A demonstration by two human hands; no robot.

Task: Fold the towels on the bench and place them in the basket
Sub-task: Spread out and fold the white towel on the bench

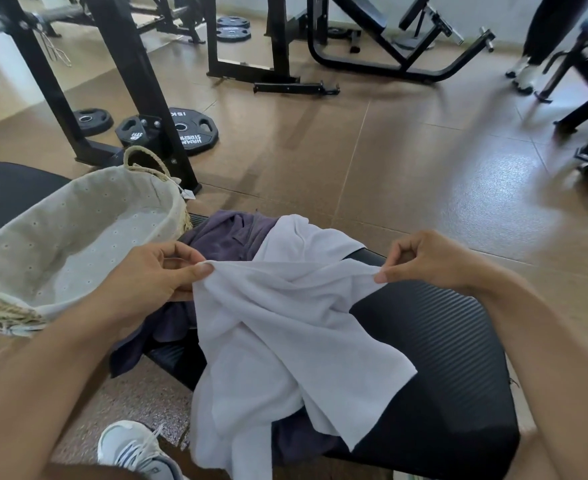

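A white towel (278,327) hangs crumpled over the black padded bench (434,368). My left hand (154,271) pinches one top corner of it and my right hand (427,259) pinches the other, holding the top edge stretched between them above the bench. A purple towel (226,233) lies bunched under and behind the white one, partly hidden by it. The woven basket (88,188) with a pale cloth lining sits at the left, on another black pad, holding nothing I can see.
Black gym machine frames (130,64) and weight plates (188,129) stand on the brown floor beyond the basket. A person's legs and shoes (524,72) are at the far right. My own shoe (136,452) is on the floor beside the bench.
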